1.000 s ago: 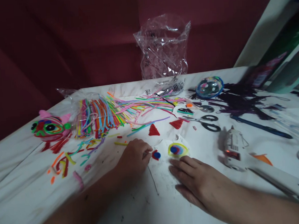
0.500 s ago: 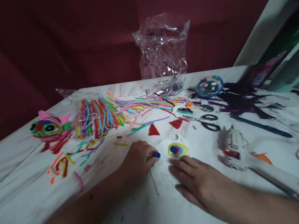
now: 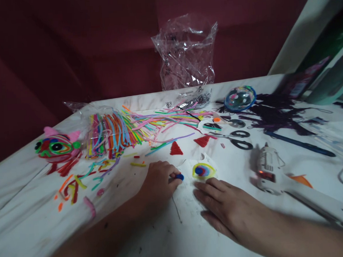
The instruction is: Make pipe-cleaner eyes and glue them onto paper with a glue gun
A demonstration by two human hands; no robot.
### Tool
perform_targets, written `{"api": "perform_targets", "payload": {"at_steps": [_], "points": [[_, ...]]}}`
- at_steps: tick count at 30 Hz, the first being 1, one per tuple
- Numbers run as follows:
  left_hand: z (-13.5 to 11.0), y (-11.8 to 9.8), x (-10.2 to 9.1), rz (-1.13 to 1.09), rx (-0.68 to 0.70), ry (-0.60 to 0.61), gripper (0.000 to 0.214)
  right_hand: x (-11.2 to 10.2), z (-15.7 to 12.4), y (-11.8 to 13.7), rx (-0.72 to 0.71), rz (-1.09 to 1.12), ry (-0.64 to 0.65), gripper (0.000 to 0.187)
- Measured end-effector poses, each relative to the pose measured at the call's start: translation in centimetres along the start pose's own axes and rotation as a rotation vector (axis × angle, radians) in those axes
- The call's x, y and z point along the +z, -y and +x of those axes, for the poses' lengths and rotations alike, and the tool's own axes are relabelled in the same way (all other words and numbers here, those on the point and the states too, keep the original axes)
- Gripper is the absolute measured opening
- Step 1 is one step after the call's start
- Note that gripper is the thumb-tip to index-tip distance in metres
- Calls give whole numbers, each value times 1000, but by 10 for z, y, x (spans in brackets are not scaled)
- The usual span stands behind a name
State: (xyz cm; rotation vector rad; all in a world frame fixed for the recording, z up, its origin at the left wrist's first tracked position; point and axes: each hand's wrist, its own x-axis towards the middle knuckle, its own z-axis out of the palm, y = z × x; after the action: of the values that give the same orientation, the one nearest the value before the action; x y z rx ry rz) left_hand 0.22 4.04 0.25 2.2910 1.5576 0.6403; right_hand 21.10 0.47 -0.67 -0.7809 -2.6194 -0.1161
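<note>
My left hand (image 3: 160,181) is closed in a pinch on a small blue coil (image 3: 179,177), seemingly wound pipe cleaner, held just over a sheet of white paper (image 3: 190,205). Fingers stretched out, my right hand (image 3: 219,203) lies on the paper. Its fingertips are just below an eye shape (image 3: 203,170) made of yellow, light blue, purple and red rings with a dark blue middle. Beyond the paper lie two red ridged triangles (image 3: 176,148), apart from both hands.
A hot glue gun (image 3: 268,169) lies to the right. Farther back are scissors (image 3: 239,141), a clear dome (image 3: 240,98) and dark shreds (image 3: 278,116). Bagged pipe cleaners (image 3: 108,134), colourful offcuts (image 3: 73,188) and a decorated fish-like figure (image 3: 56,147) occupy the left.
The blue coil has tilted slightly in my left fingers and looks flatter. My right hand has stayed in place.
</note>
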Motion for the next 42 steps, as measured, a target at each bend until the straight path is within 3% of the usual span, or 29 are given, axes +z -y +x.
{"api": "perform_targets", "payload": {"at_steps": [19,24,29,34,42], "points": [[-2,-1,0,35,3,2,8,-2,-1,1,-1,-3,27,31],[-1,0,-8,-48,20,49,11,-2,-1,0,6,3,41,31],[-1,3,-14,-6,4,6,10,-5,1,1,1,5,60,31],[-1,5,-13,16,56,64,11,-3,2,0,0,0,29,30],[0,4,-11,18,51,44,12,-4,1,0,4,16,38,31]]}}
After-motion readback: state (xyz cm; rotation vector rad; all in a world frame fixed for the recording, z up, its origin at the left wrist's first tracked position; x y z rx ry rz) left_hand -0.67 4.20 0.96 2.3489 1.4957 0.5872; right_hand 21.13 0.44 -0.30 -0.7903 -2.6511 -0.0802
